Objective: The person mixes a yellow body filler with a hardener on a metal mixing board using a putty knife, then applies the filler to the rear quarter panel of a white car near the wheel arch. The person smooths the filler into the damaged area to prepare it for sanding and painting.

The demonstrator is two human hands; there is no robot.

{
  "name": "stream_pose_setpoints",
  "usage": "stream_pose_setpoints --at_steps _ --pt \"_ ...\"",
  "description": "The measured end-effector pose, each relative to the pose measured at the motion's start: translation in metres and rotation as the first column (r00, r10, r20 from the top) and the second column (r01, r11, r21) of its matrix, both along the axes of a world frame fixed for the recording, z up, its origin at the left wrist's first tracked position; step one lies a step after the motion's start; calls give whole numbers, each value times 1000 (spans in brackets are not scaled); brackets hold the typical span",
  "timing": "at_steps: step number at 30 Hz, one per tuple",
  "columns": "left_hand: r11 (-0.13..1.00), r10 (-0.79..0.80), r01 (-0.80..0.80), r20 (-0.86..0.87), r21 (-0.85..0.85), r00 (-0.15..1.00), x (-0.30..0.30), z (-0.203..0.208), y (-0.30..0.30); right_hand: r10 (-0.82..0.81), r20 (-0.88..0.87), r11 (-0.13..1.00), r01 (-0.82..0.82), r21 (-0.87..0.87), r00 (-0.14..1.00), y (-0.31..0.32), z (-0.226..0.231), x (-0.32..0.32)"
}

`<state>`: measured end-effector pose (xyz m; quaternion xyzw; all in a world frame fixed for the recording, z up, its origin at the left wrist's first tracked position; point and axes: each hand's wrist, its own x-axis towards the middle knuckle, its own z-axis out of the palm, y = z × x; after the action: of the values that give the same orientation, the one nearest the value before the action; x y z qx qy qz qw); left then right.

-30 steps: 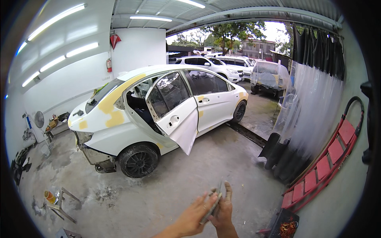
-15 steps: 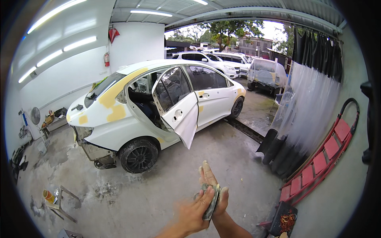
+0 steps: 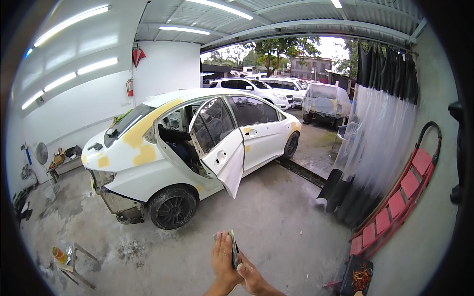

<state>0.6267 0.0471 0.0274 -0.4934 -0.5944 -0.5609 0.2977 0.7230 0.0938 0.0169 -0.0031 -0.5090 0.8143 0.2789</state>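
The left hand (image 3: 223, 256) lies flat and open against 1 face of a thin dark pad (image 3: 233, 249), and the right hand (image 3: 253, 276) pinches its lower edge with closed fingers, low in the view above the concrete floor (image 3: 276, 222). To fold or turn the pad well, I think both hands should press evenly so it does not slip. Ahead stands a white car (image 3: 197, 148) with yellow patches and an open door (image 3: 222, 153), a plastic curtain (image 3: 380, 138) and red creeper (image 3: 400, 197) at right, a can (image 3: 59, 254) at left.

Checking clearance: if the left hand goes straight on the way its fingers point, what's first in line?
Bare concrete floor first; beyond it, probably the car's open front door. The left hand points up-frame, but depth is unclear.
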Motion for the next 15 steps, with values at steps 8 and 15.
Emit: stream_pose_setpoints --at_steps 8,15 --pt "832 -346 441 306 -337 887 50 27 -52 -352 -150 934 358 18 924 7 7 11" --pt "921 -228 317 346 -226 910 56 27 -52 -333 -118 791 345 505 936 8 1 23"
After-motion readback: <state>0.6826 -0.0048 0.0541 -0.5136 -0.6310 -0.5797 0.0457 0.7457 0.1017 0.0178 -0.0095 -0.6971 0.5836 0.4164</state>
